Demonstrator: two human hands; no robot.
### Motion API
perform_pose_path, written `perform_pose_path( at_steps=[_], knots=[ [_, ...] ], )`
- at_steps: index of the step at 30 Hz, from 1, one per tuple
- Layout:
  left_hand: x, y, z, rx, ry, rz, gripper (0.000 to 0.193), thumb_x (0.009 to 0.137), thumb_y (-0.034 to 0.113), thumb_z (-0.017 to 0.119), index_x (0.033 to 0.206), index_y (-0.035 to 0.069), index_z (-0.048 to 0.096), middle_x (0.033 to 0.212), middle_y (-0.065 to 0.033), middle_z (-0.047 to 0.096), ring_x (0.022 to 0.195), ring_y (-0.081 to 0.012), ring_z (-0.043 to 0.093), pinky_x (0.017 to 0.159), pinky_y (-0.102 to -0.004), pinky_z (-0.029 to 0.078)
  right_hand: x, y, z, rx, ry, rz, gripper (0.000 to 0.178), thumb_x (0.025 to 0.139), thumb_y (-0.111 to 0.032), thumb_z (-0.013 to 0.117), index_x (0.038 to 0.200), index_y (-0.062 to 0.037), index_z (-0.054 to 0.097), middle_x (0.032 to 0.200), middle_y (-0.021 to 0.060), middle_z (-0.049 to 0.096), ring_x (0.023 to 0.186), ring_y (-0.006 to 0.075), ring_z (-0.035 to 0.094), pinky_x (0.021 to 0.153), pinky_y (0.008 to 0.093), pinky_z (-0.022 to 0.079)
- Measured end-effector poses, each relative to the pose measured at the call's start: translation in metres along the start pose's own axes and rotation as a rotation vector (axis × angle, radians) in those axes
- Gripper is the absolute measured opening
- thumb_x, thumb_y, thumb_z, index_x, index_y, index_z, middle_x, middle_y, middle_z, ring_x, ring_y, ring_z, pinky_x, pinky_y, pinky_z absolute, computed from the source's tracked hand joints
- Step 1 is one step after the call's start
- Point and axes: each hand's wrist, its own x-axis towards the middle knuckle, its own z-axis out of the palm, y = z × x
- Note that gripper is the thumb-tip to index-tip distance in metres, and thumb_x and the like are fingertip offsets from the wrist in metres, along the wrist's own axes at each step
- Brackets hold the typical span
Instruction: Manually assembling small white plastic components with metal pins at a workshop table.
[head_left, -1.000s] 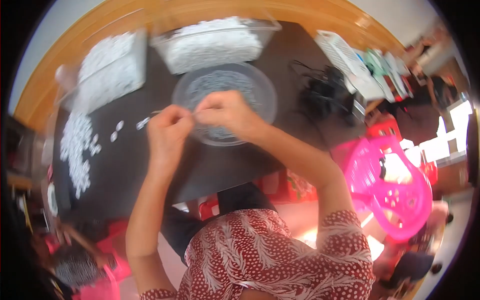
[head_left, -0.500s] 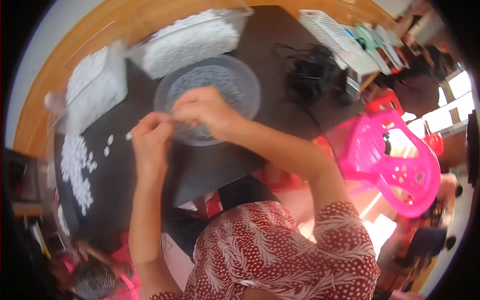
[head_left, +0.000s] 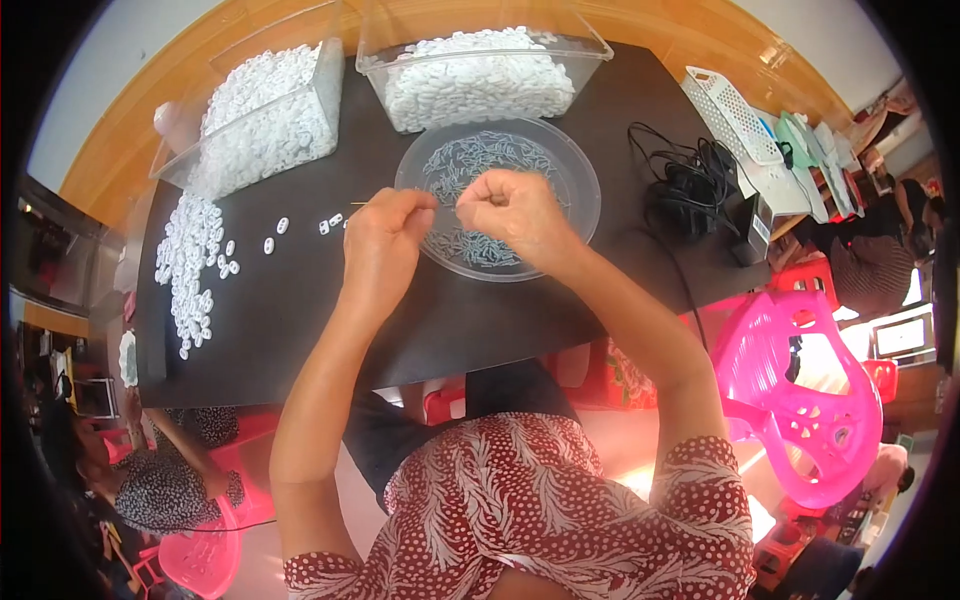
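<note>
My left hand (head_left: 383, 240) is closed in a pinch above the dark table, at the left rim of a round clear bowl (head_left: 592, 205). A thin yellowish tip (head_left: 358, 204) sticks out from its far-left side; the rest is hidden in the fingers. Over the bowl, my right hand (head_left: 515, 222) is pinched as well, a small gap away from the left, and what its fingertips hold is too small to make out. Many small grey-blue slender pieces (head_left: 485, 248) lie in the bowl. Small white oval pieces with two holes (head_left: 330, 224) lie just left of my left hand.
Two clear bins, one at the back left (head_left: 265, 125) and one behind the bowl (head_left: 480, 85), hold white oval pieces. More are heaped (head_left: 190, 255) at the table's left. Black cables (head_left: 690, 185) and a white basket (head_left: 735, 115) lie right. A pink chair (head_left: 790, 400) stands beyond; another person (head_left: 170, 480) sits at left.
My hands, together at the fingertips before, have come a little apart. The whole view has shifted, so the table and bins appear further right, and the blur is gone.
</note>
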Motion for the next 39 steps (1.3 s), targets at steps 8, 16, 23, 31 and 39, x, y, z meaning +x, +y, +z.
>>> perform_pose_path(
  at_steps=[8,16,23,31,39],
  knots=[
    [-0.034,0.023,-0.025,-0.68,-0.087,-0.498,0.015,0.083,0.017,0.069,0.081,0.003,0.065,0.065,0.0014,0.056,0.054,-0.0039,0.046,0.047,-0.0177,0.034,-0.022,-0.013,0.033,-0.299,0.008,-0.341,0.007,0.073,-0.003,0.065,0.076,-0.0014,0.059,0.069,0.0088,0.056,0.061,0.0206,0.056,0.055,0.0327,0.045],
    [-0.061,0.01,-0.039,-1.084,-0.055,-0.711,0.017,0.084,0.016,0.068,0.079,0.001,0.062,0.061,-0.0008,0.052,0.047,-0.0067,0.041,0.042,-0.0201,0.031,-0.028,-0.01,0.058,-0.403,0.002,-0.653,0.012,0.07,0.001,0.067,0.077,-0.003,0.057,0.067,0.0064,0.053,0.062,0.0235,0.051,0.055,0.0346,0.041],
    [-0.084,0.012,-0.046,-1.166,0.029,-0.7,0.015,0.085,0.012,0.066,0.087,-0.002,0.062,0.069,-0.0041,0.057,0.052,-0.0089,0.047,0.047,-0.0228,0.038,-0.035,-0.015,0.069,-0.339,-0.048,-0.52,0.011,0.072,0.0,0.068,0.079,-0.003,0.06,0.069,0.0046,0.054,0.061,0.0162,0.051,0.054,0.0276,0.042],
    [-0.105,0.006,-0.046,-1.249,0.142,-0.635,0.011,0.088,0.005,0.059,0.094,-0.004,0.059,0.08,-0.01,0.062,0.065,-0.0151,0.061,0.052,-0.0278,0.049,-0.05,-0.011,0.094,-0.168,-0.039,-0.328,0.006,0.076,-0.001,0.065,0.081,-0.002,0.061,0.075,0.0036,0.055,0.061,0.0107,0.052,0.054,0.0246,0.043],
    [-0.113,0.016,-0.05,-1.131,0.198,-0.616,0.009,0.087,0.003,0.06,0.091,-0.004,0.059,0.079,-0.0131,0.064,0.061,-0.0164,0.063,0.047,-0.0257,0.051,-0.053,-0.011,0.095,-0.177,-0.114,-0.304,0.006,0.076,0.0,0.065,0.081,-0.0022,0.062,0.076,0.0033,0.055,0.061,0.0098,0.052,0.056,0.0235,0.043]
  ],
)
